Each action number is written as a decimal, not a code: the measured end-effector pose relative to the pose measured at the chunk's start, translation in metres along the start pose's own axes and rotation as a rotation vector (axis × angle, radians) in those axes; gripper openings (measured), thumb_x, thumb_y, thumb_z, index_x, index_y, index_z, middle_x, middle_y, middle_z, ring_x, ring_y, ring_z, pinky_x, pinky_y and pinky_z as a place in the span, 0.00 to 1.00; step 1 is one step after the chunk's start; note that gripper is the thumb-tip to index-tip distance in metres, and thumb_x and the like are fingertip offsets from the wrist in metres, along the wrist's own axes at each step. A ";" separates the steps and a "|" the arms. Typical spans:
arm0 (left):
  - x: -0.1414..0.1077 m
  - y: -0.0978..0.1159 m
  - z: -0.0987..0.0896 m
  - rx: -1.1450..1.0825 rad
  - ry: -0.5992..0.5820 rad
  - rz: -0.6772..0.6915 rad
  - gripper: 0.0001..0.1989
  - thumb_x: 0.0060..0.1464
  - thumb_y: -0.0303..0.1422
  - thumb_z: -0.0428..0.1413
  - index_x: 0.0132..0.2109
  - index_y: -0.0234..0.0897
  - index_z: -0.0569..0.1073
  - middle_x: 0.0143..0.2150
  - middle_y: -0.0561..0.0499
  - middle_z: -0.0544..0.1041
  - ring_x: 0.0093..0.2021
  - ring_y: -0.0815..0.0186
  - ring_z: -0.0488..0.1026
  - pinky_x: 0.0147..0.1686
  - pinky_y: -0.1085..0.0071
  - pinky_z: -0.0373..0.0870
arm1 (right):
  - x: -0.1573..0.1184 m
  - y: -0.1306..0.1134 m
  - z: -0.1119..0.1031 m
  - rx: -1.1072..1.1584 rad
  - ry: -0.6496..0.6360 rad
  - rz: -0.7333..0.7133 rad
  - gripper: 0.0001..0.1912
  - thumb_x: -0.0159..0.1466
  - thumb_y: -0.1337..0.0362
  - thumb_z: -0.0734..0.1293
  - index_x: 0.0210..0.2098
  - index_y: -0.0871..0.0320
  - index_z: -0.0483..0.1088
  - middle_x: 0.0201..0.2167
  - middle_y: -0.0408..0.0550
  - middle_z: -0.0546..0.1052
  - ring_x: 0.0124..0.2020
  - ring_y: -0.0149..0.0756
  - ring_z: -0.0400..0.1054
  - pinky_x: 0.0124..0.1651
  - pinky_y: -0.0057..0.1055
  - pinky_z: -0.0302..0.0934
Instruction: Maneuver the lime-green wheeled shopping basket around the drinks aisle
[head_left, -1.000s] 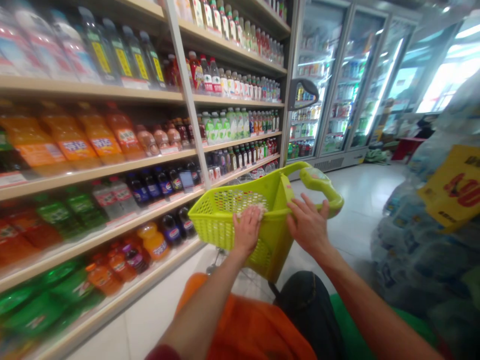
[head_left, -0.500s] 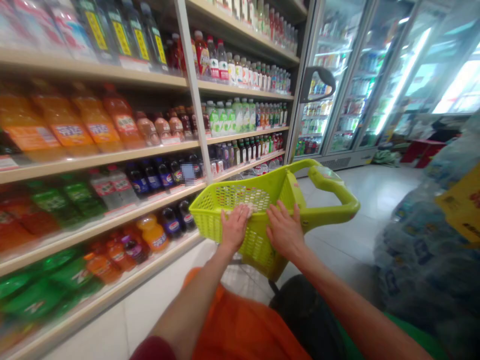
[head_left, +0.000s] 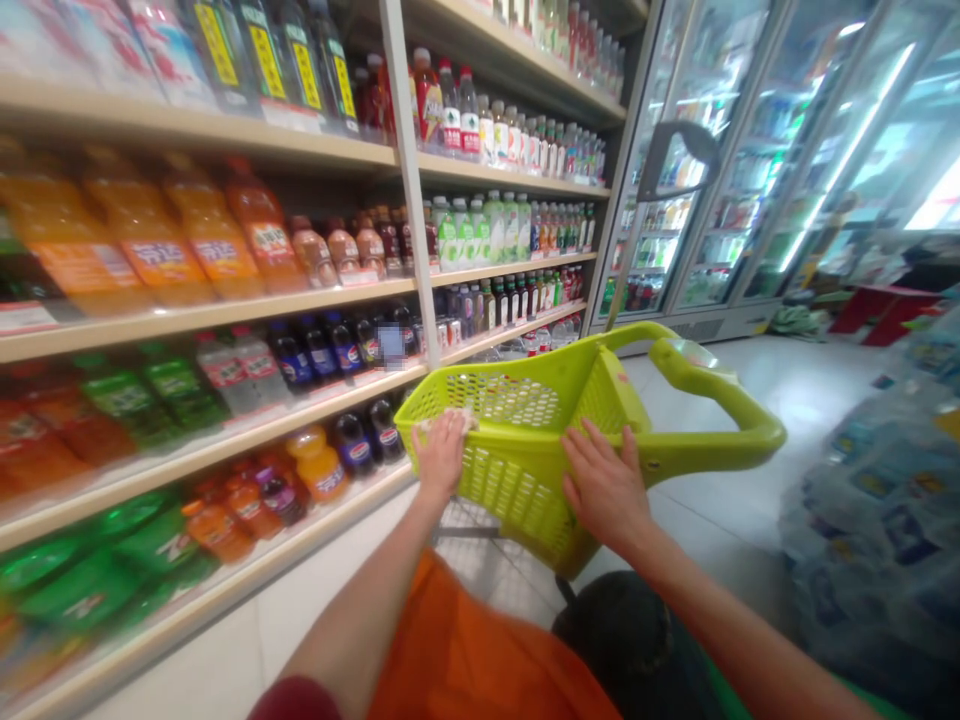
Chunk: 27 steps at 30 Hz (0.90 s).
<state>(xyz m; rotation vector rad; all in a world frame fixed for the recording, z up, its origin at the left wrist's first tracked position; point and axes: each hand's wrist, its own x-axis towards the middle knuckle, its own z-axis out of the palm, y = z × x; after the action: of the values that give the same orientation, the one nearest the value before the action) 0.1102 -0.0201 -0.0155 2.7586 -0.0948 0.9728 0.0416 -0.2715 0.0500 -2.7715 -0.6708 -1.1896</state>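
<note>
1. Lime-green cart (head_left: 525, 443) sits, in the head view, under both hands; slotted plastic walls, smooth looped handle
2. Left hand (head_left: 441, 455) covers a pale crumpled cloth (head_left: 470, 420) at the rim; whether it pinches, I cannot tell
3. Right hand (head_left: 609, 488) lies on the near side, fingers spread

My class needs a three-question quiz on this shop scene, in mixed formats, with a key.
1. True or false: the bare left hand is nearer than the bare right hand to the lime-green looped handle of the perforated lime-green plastic cart.
2. What is under the left hand at the cart's rim?
A) An orange soda bottle
B) A pale crumpled cloth
C) A yellow paper sign
3. Complete: the tall upright coolers beyond the cart have doors of ____.

Key: 1. False; 2. B; 3. glass.
</note>
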 end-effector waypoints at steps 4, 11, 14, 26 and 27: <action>0.001 -0.005 -0.006 -0.001 -0.032 -0.027 0.19 0.59 0.33 0.43 0.57 0.45 0.64 0.61 0.45 0.63 0.60 0.58 0.59 0.60 0.43 0.38 | 0.000 0.001 -0.003 0.000 -0.004 0.000 0.15 0.58 0.67 0.61 0.44 0.62 0.71 0.49 0.51 0.73 0.56 0.47 0.59 0.63 0.51 0.28; 0.005 -0.004 -0.010 0.006 -0.030 -0.273 0.21 0.58 0.31 0.42 0.58 0.40 0.62 0.63 0.43 0.59 0.62 0.55 0.55 0.57 0.39 0.44 | -0.006 0.017 -0.018 -0.027 0.055 0.036 0.15 0.59 0.67 0.60 0.45 0.62 0.70 0.49 0.52 0.73 0.56 0.46 0.59 0.63 0.52 0.29; 0.000 0.029 -0.006 -0.023 -0.027 -0.170 0.21 0.58 0.29 0.42 0.57 0.41 0.63 0.62 0.44 0.61 0.62 0.57 0.56 0.58 0.41 0.44 | -0.010 0.032 -0.028 -0.068 0.107 0.073 0.16 0.60 0.67 0.59 0.46 0.61 0.69 0.49 0.52 0.72 0.56 0.46 0.58 0.62 0.53 0.31; -0.005 0.118 0.000 -0.236 0.099 0.064 0.21 0.57 0.26 0.43 0.57 0.39 0.64 0.59 0.43 0.66 0.60 0.61 0.61 0.61 0.50 0.45 | -0.030 0.089 -0.041 -0.162 0.239 0.103 0.18 0.60 0.68 0.58 0.49 0.65 0.67 0.49 0.55 0.72 0.55 0.45 0.60 0.61 0.47 0.43; -0.006 0.133 -0.002 -0.265 0.103 0.099 0.21 0.58 0.26 0.42 0.57 0.39 0.63 0.59 0.44 0.66 0.60 0.62 0.60 0.61 0.51 0.45 | -0.029 0.087 -0.038 -0.147 0.243 0.089 0.18 0.60 0.68 0.58 0.48 0.65 0.67 0.49 0.54 0.73 0.54 0.44 0.61 0.61 0.46 0.44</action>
<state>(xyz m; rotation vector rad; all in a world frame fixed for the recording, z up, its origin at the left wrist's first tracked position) 0.0871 -0.1489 0.0067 2.4783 -0.3218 1.0416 0.0337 -0.3685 0.0672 -2.6704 -0.4501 -1.5795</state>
